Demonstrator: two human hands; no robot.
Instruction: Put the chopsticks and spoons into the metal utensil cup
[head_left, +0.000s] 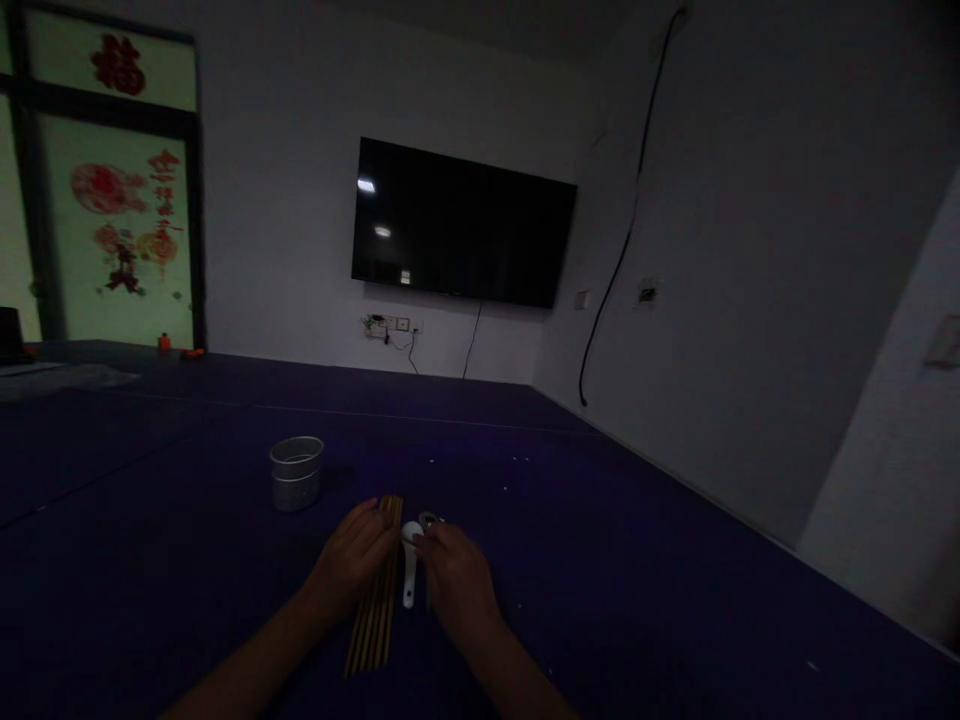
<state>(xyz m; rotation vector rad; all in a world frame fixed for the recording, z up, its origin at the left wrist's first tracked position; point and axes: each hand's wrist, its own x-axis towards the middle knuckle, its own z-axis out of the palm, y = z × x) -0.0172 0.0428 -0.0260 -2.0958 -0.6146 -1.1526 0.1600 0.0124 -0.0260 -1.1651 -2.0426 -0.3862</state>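
Observation:
A bundle of several wooden chopsticks [372, 622] lies on the dark blue surface, pointing away from me. Across their far part are the curled fingers of my left hand [351, 562], closed on them. Just to the right, a white soup spoon [409, 585] lies with its bowl facing away and its handle towards me. My right hand [459, 578] is closed, its fingertips pinching the edge of that spoon's bowl. Beside it, a metal utensil [428, 518] with a rounded end is partly hidden behind my right hand. Dim light blurs the exact finger contacts.
A grey metal cup-like container [296, 475] stands left of my hands, beyond the chopsticks. Small white specks dot the blue surface [637, 560]. At the back left are small orange objects [164, 342] and plastic sheeting [67, 380]. A television [461, 225] hangs on the wall.

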